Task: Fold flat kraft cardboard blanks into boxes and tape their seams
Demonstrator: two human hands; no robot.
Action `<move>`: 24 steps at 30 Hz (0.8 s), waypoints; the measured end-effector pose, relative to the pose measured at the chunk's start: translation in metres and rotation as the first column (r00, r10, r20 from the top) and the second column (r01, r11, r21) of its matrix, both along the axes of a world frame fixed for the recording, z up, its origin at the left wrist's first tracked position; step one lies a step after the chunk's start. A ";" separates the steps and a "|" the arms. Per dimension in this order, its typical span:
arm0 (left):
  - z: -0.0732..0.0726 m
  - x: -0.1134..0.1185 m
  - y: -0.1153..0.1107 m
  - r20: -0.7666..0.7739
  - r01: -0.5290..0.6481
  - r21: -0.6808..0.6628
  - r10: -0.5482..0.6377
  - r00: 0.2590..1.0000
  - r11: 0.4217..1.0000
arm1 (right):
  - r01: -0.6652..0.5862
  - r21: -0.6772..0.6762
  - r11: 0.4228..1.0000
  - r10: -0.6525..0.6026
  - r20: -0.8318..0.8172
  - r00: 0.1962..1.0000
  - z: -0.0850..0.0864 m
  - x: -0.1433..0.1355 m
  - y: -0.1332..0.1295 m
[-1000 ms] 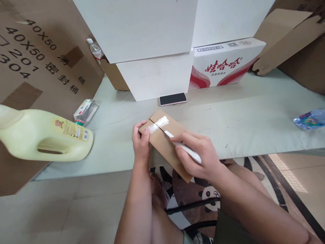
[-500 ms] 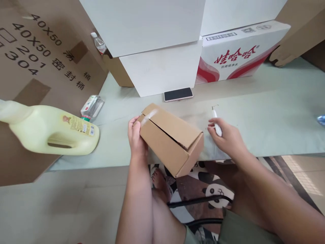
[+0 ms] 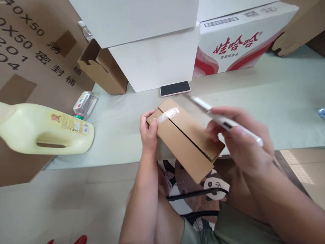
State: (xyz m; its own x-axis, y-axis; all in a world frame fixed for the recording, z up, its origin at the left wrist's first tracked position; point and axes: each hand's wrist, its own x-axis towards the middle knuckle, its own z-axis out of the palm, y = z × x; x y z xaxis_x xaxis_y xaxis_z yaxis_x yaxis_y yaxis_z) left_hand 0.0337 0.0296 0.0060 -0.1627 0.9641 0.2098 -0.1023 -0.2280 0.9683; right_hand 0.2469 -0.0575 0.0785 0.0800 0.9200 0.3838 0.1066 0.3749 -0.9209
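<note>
The large brown carton (image 3: pixel 73 17) reads "40X50 汤 桶", "密封桶" and "201" in black, the white carton (image 3: pixel 243 56) carries red "娃哈哈" above smaller "饮用纯净水", plus a barcode and QR code, while fine print on the yellow jug (image 3: pixel 27 127) is too small to read.

Bare cloth (image 3: pixel 256 112) lay open at right of centre; white boxes (image 3: pixel 154 62) and a phone (image 3: pixel 175 88) blocked upper centre.
</note>
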 end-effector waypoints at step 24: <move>-0.001 -0.001 -0.002 -0.055 0.064 -0.016 -0.065 0.996 0.998 | -0.081 -0.176 0.981 0.159 0.493 0.855 0.015 -0.023 0.002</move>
State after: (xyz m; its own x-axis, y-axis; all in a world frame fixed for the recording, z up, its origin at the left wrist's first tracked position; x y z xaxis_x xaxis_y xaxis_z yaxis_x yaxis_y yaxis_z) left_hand 0.0328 0.0281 0.0049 -0.0883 0.9752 0.2028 -0.0627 -0.2087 0.9760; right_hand 0.2240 -0.0559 0.0931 -0.2029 0.9577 0.2041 0.5324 0.2829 -0.7978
